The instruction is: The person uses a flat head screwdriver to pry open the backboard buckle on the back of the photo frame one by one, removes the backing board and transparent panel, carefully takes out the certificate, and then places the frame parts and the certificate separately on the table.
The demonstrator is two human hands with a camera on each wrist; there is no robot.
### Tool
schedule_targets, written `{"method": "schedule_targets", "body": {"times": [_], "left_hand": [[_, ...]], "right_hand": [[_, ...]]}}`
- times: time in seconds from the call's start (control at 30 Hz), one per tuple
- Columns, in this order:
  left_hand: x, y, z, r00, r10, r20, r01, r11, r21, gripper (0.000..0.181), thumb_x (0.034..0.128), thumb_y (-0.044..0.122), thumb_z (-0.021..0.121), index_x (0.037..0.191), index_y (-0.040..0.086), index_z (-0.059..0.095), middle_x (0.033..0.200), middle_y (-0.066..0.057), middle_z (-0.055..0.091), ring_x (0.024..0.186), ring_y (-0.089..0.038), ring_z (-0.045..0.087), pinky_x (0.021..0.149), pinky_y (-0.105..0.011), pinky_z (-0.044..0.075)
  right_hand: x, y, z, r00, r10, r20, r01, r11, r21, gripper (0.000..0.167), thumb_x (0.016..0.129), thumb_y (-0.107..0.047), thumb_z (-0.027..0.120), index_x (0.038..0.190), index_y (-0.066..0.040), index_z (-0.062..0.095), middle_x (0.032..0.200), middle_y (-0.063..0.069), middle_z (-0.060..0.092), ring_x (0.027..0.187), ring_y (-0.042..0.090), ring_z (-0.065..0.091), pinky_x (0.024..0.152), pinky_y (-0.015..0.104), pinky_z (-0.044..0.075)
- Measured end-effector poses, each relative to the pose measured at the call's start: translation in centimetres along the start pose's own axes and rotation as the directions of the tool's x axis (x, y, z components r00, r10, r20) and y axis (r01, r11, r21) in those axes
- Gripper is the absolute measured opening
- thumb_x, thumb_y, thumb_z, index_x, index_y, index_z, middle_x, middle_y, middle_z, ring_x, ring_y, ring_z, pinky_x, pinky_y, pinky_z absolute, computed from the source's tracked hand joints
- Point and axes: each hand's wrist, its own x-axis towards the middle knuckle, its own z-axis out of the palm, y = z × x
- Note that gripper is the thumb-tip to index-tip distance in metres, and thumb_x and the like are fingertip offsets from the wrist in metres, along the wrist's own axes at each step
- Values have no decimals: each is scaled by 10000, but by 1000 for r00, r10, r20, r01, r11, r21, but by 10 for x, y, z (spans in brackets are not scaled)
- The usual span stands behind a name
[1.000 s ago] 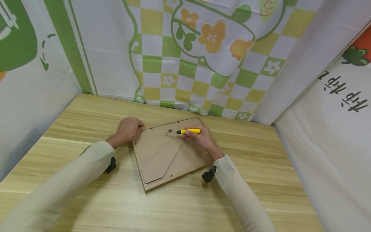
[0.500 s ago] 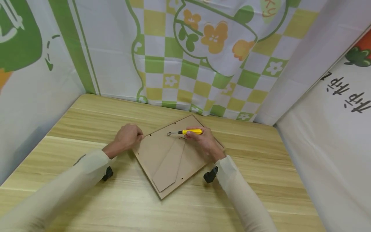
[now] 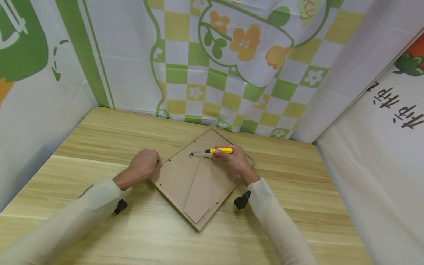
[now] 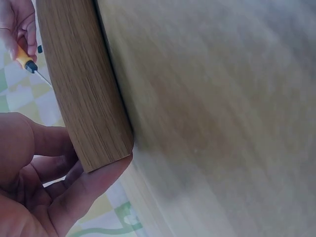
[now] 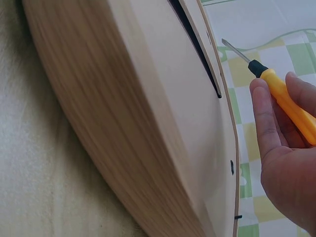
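Note:
A picture frame (image 3: pixel 175 184) lies back side up on the table, one corner pointing toward me. Its back carries a flat easel stand (image 3: pixel 200 195), a small hanging ring (image 3: pixel 191 155) and several dark tabs along the edges. My left hand (image 3: pixel 144 164) grips the frame's left corner; in the left wrist view its thumb and fingers (image 4: pixel 91 192) hold the wooden edge (image 4: pixel 86 89). A yellow-handled screwdriver (image 3: pixel 221 150) with a black collar is in my right hand (image 3: pixel 233 160), held over the back. Its tip is near the ring; whether they touch, I cannot tell.
The frame rests on a wood-grain table (image 3: pixel 291 206). A printed checkered cloth (image 3: pixel 215 84) hangs along the table's far edge, and white printed sheets (image 3: pixel 374 158) stand at both sides. Dark wrist cameras (image 3: pixel 242 200) sit below both hands.
The picture frame has turned counterclockwise, its near corner swinging right and its far corner left. My left hand has moved toward me with its corner. The right hand has barely shifted.

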Motion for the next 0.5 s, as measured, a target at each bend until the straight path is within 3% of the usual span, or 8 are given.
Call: {"method": "schedule_targets", "body": {"times": [0.3, 0.5], "left_hand": [[-13, 8, 1, 1000, -11, -27, 11, 1000, 3, 210, 855, 56, 660, 653, 73, 716, 643, -30, 656, 562, -138, 484, 514, -309, 448], [-19, 12, 3, 999, -21, -26, 20, 999, -45, 197, 833, 31, 635, 641, 60, 672, 604, -11, 588, 549, -137, 455, 479, -271, 381]], "right_hand": [[-1, 1, -1, 1000, -5, 3, 4, 1000, 20, 325, 909, 21, 650, 1211, 136, 614, 994, 79, 708, 810, 129, 720, 964, 448, 524], [0, 0, 0, 1000, -20, 8, 20, 999, 33, 348, 915, 24, 640, 1233, 155, 587, 998, 68, 710, 803, 126, 722, 953, 442, 530]]}}
